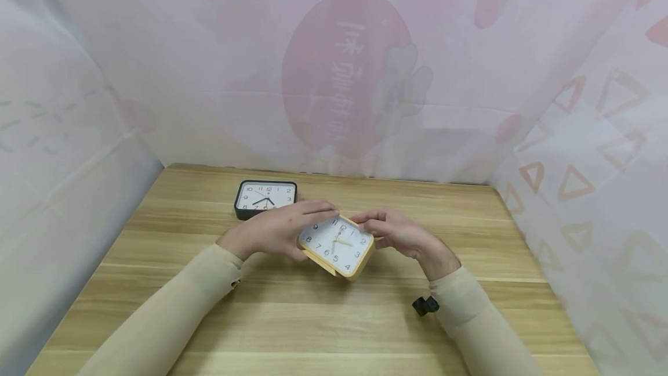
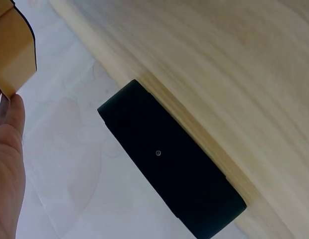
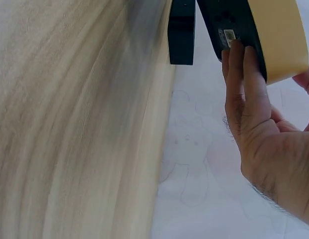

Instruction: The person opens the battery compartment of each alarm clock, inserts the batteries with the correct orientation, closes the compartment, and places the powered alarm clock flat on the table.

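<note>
A yellow-framed clock (image 1: 336, 246) with a white dial is held tilted over the table, face up toward the head camera. My left hand (image 1: 284, 226) grips its left side, fingers along the top edge and thumb by the lower left corner. At the upper right corner my right hand (image 1: 402, 235) holds it too. The right wrist view shows that hand's fingers (image 3: 249, 74) against the clock's black back (image 3: 229, 25), near a small label. Behind the left hand sits a black-framed clock (image 1: 266, 195), its lower right part covered by that hand.
The wood-grain table (image 1: 313, 329) ends at a pale printed cloth (image 1: 235, 103) hanging behind it, with more cloth on both sides. A small black device (image 1: 425, 306) sits by the right cuff.
</note>
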Demonstrator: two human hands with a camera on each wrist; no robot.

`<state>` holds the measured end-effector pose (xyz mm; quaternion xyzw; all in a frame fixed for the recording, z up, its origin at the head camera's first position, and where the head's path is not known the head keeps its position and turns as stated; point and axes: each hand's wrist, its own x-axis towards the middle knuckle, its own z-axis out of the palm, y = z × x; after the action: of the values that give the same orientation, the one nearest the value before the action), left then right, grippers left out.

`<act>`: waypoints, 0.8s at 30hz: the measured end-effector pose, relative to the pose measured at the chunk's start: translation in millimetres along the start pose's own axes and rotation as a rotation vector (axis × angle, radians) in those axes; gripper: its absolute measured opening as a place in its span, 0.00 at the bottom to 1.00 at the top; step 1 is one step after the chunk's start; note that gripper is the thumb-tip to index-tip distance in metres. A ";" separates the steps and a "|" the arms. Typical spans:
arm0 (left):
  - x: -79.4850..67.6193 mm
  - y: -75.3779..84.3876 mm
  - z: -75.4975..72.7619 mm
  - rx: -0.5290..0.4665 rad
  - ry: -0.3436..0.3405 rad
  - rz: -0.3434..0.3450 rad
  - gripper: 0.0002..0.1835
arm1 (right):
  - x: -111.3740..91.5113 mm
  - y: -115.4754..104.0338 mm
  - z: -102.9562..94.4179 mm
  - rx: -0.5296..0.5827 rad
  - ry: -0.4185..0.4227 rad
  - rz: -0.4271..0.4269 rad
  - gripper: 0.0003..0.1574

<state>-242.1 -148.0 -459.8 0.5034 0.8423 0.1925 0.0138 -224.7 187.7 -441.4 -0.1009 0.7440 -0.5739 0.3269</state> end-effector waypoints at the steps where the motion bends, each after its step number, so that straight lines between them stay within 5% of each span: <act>1: 0.6 0.5 0.7 0.005 0.005 -0.004 0.61 | 0.4 0.5 -0.6 -0.007 0.009 -0.002 0.37; 9: 5.7 6.0 5.5 0.040 0.070 -0.066 0.60 | 1.2 2.6 -6.8 -0.071 0.093 -0.026 0.32; 18: 16.2 11.5 10.5 0.045 0.111 -0.227 0.62 | -2.2 4.3 -13.6 -0.084 0.198 -0.055 0.33; 24: 24.3 12.9 12.9 0.025 0.118 -0.330 0.62 | -5.0 2.0 -16.0 -0.264 0.306 -0.099 0.34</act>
<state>-240.4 -117.9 -463.2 0.3463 0.9151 0.2062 -0.0106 -230.0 203.5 -439.3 -0.0912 0.8479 -0.4954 0.1653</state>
